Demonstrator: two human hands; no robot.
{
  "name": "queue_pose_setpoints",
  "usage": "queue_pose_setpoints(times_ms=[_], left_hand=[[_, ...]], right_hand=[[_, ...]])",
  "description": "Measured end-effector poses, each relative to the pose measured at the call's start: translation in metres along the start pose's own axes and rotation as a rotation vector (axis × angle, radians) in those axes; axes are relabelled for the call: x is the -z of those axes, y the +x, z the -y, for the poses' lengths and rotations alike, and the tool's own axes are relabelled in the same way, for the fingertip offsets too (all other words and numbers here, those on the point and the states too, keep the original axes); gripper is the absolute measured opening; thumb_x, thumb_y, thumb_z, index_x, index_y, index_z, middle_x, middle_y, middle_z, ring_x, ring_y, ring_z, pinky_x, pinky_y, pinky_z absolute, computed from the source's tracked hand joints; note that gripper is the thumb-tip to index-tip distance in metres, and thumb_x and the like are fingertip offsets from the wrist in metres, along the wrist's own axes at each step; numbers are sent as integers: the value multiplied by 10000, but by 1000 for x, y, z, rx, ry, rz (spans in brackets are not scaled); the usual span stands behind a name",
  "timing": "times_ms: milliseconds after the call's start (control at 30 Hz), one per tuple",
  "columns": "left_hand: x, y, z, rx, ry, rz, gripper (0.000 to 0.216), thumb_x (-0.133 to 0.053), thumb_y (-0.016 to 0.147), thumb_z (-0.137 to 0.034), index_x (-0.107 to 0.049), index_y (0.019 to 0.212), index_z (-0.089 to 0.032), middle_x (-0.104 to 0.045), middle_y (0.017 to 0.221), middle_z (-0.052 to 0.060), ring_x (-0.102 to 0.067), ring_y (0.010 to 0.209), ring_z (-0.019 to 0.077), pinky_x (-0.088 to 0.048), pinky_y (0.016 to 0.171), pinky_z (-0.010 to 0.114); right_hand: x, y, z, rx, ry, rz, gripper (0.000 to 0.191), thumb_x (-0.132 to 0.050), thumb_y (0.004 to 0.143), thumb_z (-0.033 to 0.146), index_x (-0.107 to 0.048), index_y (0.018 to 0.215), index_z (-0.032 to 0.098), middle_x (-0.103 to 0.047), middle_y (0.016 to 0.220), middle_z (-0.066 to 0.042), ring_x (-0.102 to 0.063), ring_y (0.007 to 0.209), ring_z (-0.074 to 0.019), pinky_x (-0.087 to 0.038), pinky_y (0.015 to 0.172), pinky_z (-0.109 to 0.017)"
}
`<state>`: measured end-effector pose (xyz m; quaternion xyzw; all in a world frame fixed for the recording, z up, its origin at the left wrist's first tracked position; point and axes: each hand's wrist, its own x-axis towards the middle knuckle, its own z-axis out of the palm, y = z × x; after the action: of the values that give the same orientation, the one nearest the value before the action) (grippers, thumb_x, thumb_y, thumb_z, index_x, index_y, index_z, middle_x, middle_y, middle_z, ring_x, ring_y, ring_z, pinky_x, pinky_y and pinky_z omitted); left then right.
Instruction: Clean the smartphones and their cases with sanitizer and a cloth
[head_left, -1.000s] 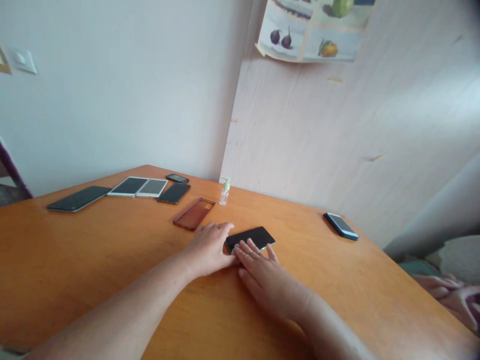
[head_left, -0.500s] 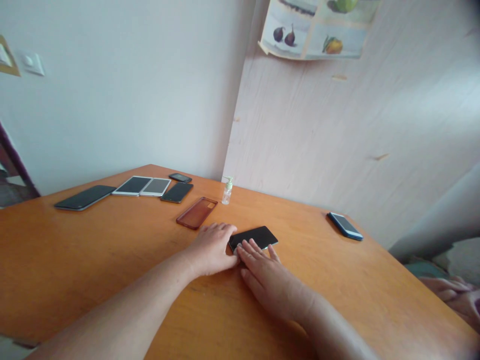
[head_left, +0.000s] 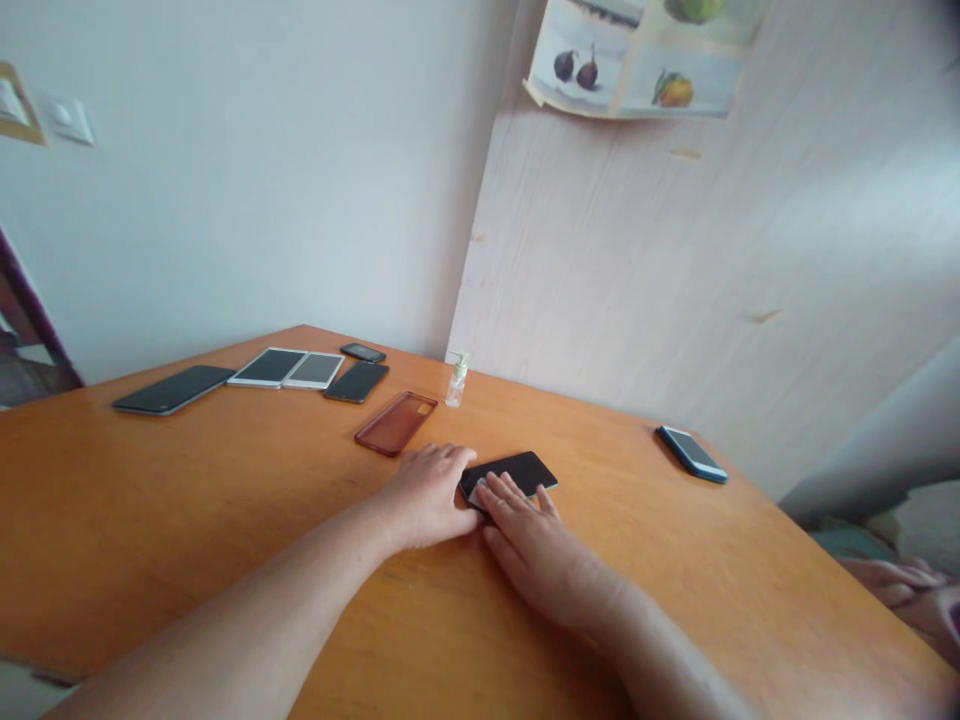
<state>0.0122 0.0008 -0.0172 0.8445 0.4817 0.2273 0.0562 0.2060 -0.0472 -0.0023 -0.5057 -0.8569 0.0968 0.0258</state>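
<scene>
A black smartphone [head_left: 525, 470] lies screen up on the wooden table. My left hand [head_left: 429, 497] grips its left end, thumb at the near edge and fingers at the far side. Across the screen's near left part rests my right hand [head_left: 534, 545], its fingers stretched and pressing a small white wipe [head_left: 477, 491] to the glass. Most of the wipe is hidden under those fingers. Just beyond my left hand lies a translucent reddish-brown phone case [head_left: 396, 424]. A small clear pump bottle [head_left: 455, 384] with a pale green top stands upright behind the case.
At the far left lie a large dark tablet [head_left: 174, 389], two white-framed devices [head_left: 268, 367] side by side, a black phone [head_left: 357, 382] and a smaller dark phone [head_left: 363, 352]. A phone in a blue case [head_left: 691, 454] sits near the right edge. Another person's hand [head_left: 896, 580] shows at far right.
My right fingers have shifted slightly on the screen, and more of the white wipe shows at their tips. My left hand keeps its hold on the smartphone. The view has moved a little.
</scene>
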Motion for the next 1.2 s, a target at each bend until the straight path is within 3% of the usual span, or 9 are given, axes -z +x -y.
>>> queue_pose_setpoints(times_ms=[67,267,333,467,533,767,1000,1067,1200], left_hand=[[0,0,0,-5,-1,-5,552,-664,713,-403,-529,1211,-204,-631,1177,104,-562,1117,300,-435,955,408],[-2,0,-1,-8,-1,-5,565,-675,692,-387,-528,1208,-211,-632,1169,98,-564,1103,299,-444,935,405],[-2,0,-1,-6,-3,-8,565,-679,686,-385,-530,1203,-211,-635,1159,99,-568,1095,299,-448,926,403],[-1,0,-2,0,-14,-12,555,-679,688,-391,-527,1192,-216,-639,1149,98,-571,1091,296,-446,927,401],[0,0,-3,6,-22,-11,538,-679,684,-382,-528,1173,-216,-642,1141,95,-572,1088,295,-446,924,397],[3,-2,-13,-21,-88,30,498,-610,671,-214,-502,1157,-227,-668,1005,35,-590,976,247,-453,859,361],[1,-2,-13,-16,-73,21,279,-578,757,-233,-556,1035,-227,-659,1010,44,-583,982,242,-449,853,365],[2,-2,-13,-36,-63,19,233,-591,794,-319,-574,1010,-231,-655,1031,48,-574,1000,251,-445,859,373],[2,-4,-17,-65,-43,41,416,-625,782,-539,-595,1062,-234,-636,1084,71,-557,1040,278,-443,875,392]], right_hand=[[0,2,-4,-20,-7,-17,543,-261,1000,396,-272,1521,246,-212,1598,-38,-125,1478,-251,-92,1155,-596],[0,13,-44,-425,-69,-125,526,-248,1004,409,-365,1476,208,-307,1564,-77,-164,1466,-303,-80,1103,-690],[-1,13,-37,-369,-51,-131,520,-253,1003,411,-372,1472,220,-302,1567,-64,-161,1468,-296,-69,1110,-681],[-5,11,-7,-70,19,-79,506,-231,1011,425,-331,1490,299,-258,1586,-12,-129,1477,-254,-51,1131,-646],[-5,12,-5,-27,31,-59,502,-223,1012,430,-319,1493,320,-255,1587,-7,-129,1478,-249,-45,1128,-651],[-1,21,-46,-417,4,-144,509,-226,1007,403,-374,1468,245,-306,1567,-49,-159,1467,-300,-68,1090,-709],[-4,15,-23,-99,44,-99,499,-219,1014,417,-369,1468,274,-315,1564,-61,-200,1462,-245,-91,1130,-625],[-2,16,-30,-158,37,-108,504,-217,1012,420,-374,1467,270,-317,1563,-65,-199,1462,-256,-107,1122,-636],[1,20,-54,-380,6,-142,504,-225,1004,392,-388,1457,242,-319,1561,-76,-216,1455,-271,-145,1103,-657]])
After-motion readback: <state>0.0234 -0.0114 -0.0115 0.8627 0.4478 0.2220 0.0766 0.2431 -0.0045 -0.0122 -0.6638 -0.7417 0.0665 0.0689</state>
